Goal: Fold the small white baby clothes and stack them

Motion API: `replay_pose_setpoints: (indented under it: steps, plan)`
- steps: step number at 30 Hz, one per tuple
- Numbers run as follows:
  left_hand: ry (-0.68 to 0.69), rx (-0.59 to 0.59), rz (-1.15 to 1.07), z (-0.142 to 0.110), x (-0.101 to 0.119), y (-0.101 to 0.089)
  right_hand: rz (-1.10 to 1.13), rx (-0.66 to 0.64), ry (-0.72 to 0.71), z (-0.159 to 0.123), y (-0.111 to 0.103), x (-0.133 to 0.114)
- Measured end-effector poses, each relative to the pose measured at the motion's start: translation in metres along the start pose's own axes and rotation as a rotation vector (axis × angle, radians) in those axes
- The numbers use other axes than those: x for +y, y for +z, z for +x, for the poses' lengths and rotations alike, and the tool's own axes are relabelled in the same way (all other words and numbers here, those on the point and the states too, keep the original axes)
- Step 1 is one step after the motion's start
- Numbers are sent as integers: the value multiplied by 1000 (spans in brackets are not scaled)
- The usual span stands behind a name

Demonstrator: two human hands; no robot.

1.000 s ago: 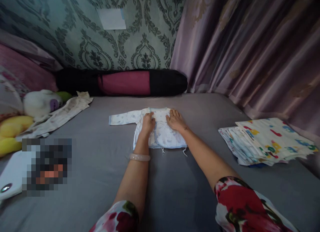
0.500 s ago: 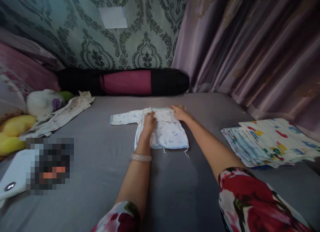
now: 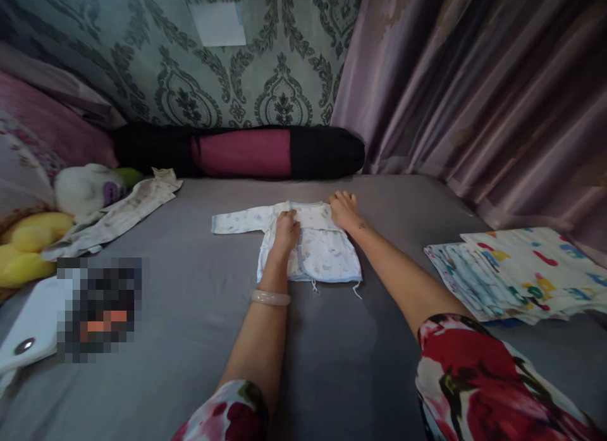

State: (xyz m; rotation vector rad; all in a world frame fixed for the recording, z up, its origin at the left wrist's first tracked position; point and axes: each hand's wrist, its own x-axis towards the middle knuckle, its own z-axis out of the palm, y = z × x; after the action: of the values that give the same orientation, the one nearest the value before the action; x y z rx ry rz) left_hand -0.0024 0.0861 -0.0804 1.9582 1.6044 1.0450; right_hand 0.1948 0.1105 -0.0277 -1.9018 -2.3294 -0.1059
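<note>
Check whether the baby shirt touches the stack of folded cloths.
Apart: the head view shows a stretch of grey sheet between the baby shirt and the stack of folded cloths.

The shirt [image 3: 327,251] is small and white with a faint blue-grey print and pale blue edging at neck, cuff and hem. It lies spread on the grey bed [image 3: 190,251], neck toward the far side. One sleeve [image 3: 239,221] stretches straight out to the left; a band of the same cloth crosses the chest. Thin white ties [image 3: 357,291] trail below the hem.
</note>
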Motion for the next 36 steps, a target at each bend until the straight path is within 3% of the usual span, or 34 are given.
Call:
replay_pose_setpoints:
  steps: [5,12,22,25,29,32,36]
  plan:
    - [12,-46,151,-3,11,-8,106,17,-135,-19,14,-27]
    - [-155,-121,402,-12,28,-13,137,-99,-15,-27,30,-29]
    - [-143,-155,370,-5,25,-23,149,-234,44,-21,18,-32]
    - [-182,-73,241,4,19,-35,170,-218,44,-21,12,-43]
    - [-341,79,120,6,6,-57,247,-194,-98,-25,7,-69]
    - [-464,210,135,1,-2,-72,285,-232,-181,-28,10,-85]
    - [-647,372,188,-8,-4,-85,268,-254,-187,-27,19,-92]
